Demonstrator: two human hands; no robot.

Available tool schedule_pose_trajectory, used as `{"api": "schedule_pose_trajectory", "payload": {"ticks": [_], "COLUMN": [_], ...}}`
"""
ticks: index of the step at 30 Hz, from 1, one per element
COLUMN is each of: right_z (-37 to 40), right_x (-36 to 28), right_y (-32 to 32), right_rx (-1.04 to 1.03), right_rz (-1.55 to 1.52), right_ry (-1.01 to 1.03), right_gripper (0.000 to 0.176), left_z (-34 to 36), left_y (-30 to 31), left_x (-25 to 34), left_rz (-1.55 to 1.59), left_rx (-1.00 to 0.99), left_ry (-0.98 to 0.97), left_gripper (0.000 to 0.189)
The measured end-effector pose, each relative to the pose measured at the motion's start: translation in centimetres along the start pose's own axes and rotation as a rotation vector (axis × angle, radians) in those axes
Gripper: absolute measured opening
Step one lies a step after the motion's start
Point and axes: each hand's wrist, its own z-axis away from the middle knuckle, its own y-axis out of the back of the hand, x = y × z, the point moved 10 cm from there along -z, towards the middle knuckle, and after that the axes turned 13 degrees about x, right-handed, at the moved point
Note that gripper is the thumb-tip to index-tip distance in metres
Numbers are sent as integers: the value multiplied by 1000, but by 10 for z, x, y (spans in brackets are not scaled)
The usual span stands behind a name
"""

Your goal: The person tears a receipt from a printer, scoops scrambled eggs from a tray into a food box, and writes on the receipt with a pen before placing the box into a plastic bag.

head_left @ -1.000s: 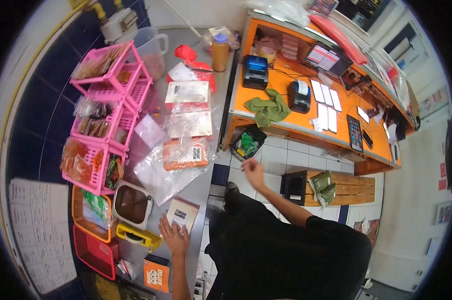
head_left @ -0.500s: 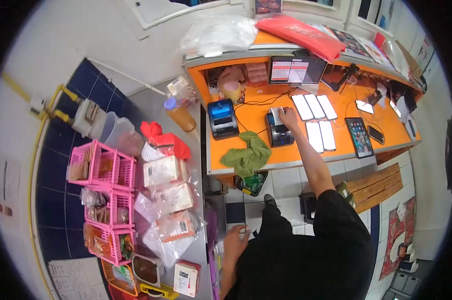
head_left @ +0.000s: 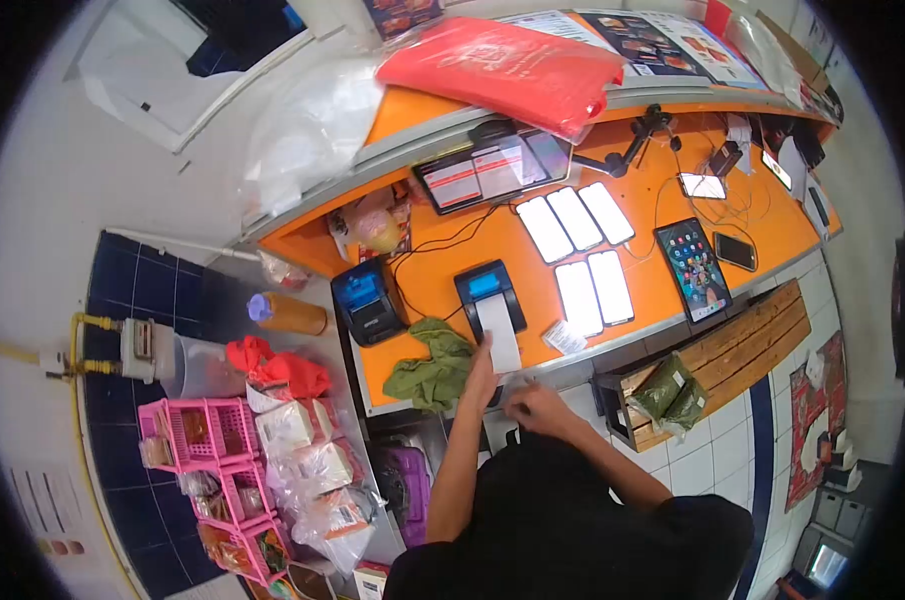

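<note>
A white paper strip (head_left: 500,340) lies over the front of the black receipt printer (head_left: 492,290) and hangs toward me. My left hand (head_left: 481,376) is closed on the strip's lower left edge. Just right of it, in front of the counter edge, my right hand (head_left: 537,405) has its fingers curled together; whatever they may hold is hidden. A second black printer (head_left: 369,302) stands to the left. The crumpled green cloth (head_left: 430,368) lies between the printers and the counter's front edge. On the right, a small printed slip (head_left: 565,337) rests at that edge.
Several phones with lit white screens (head_left: 576,222) lie on the orange counter (head_left: 633,275), beside a tablet (head_left: 693,270). A monitor (head_left: 488,172) stands behind. Pink baskets (head_left: 208,435) and an orange bottle (head_left: 295,315) are at left. A wooden bench (head_left: 753,345) holds green packets (head_left: 668,390).
My right hand has come off the printer and back toward my body. My left hand has risen from below and taken hold of the paper strip. The view has turned.
</note>
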Motion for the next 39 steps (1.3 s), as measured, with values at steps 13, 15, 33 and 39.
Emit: {"api": "schedule_pose_trajectory", "payload": {"ticks": [13,15,33,39], "right_z": [-150,-148,33,128], "right_x": [54,58,-198,-344], "right_y": [51,43,-154,-245], "right_rx": [-29,-74,-523,-1207], "right_rz": [520,505,-412,-677], "right_ry": [48,59,86,-20], "right_gripper": [94,97,31,34], "left_z": [75,71,348,543], "left_y": [12,59,188,269], "left_x": [125,120,28,36], "left_rz": [-1055,-1313,496,-226], "left_rx": [554,611,447,1206], "left_ry": [-856,-697,-455,-779], "left_gripper": [32,46,57,33]}}
